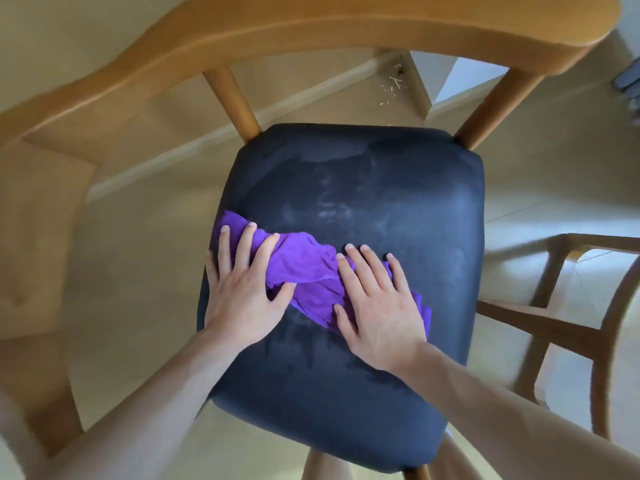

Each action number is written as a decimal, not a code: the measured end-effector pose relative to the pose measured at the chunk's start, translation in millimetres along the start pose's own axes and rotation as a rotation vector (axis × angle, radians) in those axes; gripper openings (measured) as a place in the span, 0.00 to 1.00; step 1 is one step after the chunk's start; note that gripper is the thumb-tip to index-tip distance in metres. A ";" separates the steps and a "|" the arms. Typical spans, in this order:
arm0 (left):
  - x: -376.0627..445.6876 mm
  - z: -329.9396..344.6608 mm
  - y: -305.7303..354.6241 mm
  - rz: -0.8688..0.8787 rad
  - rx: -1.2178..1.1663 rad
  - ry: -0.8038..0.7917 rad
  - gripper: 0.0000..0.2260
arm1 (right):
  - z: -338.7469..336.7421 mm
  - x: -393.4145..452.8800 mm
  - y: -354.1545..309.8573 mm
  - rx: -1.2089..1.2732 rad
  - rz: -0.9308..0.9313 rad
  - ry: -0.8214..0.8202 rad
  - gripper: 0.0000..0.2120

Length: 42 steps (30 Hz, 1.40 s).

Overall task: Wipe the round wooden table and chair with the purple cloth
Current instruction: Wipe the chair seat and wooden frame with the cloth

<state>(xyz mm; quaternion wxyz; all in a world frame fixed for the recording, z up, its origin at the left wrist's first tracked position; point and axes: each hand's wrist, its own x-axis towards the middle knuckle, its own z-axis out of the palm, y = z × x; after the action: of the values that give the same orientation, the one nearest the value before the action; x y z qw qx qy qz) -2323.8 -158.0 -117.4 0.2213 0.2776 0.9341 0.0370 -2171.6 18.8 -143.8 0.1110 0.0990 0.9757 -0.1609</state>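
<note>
Pale tiled floor (pixel 145 258), second wooden chair (pixel 568 327)

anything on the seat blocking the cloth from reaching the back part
Nothing visible does. Both the left hand and right hand press flat on the cloth, and the seat beyond it holds only smudges.

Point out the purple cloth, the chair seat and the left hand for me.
purple cloth (pixel 308 268), head view, bunched middle between the hands.
chair seat (pixel 398 188), head view, bare dark cushion beyond the cloth.
left hand (pixel 242 289), head view, back of the hand.
</note>
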 end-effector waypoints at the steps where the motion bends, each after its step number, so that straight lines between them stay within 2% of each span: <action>1: 0.5 -5.6 -3.2 0.043 0.001 -0.010 0.29 | 3.0 -7.3 -2.3 0.021 -0.008 0.015 0.32; 4: 12.7 -25.9 -12.2 0.157 -0.044 0.011 0.20 | 6.0 -14.4 0.0 0.109 0.004 0.101 0.26; 7: 35.8 -40.3 -19.0 0.300 0.006 0.054 0.10 | -3.0 1.5 7.3 0.141 0.058 0.172 0.20; 10: 67.9 -53.5 -15.6 0.359 0.108 -0.011 0.07 | -28.1 36.7 24.7 0.146 0.150 0.204 0.20; 11: 82.1 -58.5 -11.9 0.372 0.127 0.015 0.07 | -39.4 52.6 32.4 0.145 0.188 0.211 0.20; 14: 129.3 -76.1 9.1 0.379 0.000 0.180 0.09 | -72.8 105.8 57.2 0.109 0.297 0.276 0.20; 17: 169.4 -86.7 34.2 0.323 -0.117 0.304 0.19 | -93.5 151.5 81.2 0.008 0.470 0.356 0.29; 19: 183.2 -82.4 43.7 0.299 -0.082 0.236 0.27 | -93.7 167.4 88.0 0.050 0.540 0.296 0.34; 22: 187.9 -59.3 42.4 0.246 -0.013 -0.058 0.32 | -67.0 167.0 81.7 0.089 0.512 0.072 0.36; 24: 185.1 -40.3 37.3 0.227 0.023 -0.111 0.30 | -49.7 159.8 76.9 0.035 0.486 0.058 0.35; 31: 171.6 -28.8 36.5 0.268 0.147 0.251 0.22 | -49.3 156.9 66.2 -0.042 0.446 0.339 0.21; 36: 165.2 -25.9 42.3 0.247 0.134 0.253 0.17 | -39.5 145.3 48.8 -0.032 0.441 0.339 0.16; 42: 135.7 -19.5 40.6 0.274 0.132 0.241 0.18 | -42.6 127.1 41.4 -0.010 0.360 0.301 0.14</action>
<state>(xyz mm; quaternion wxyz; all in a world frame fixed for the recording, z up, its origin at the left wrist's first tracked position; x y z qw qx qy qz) -2413.3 -50.1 -145.4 0.0822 0.4097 0.9077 0.0385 -2291.4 91.6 -148.2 -0.0083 0.2940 0.9486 -0.1169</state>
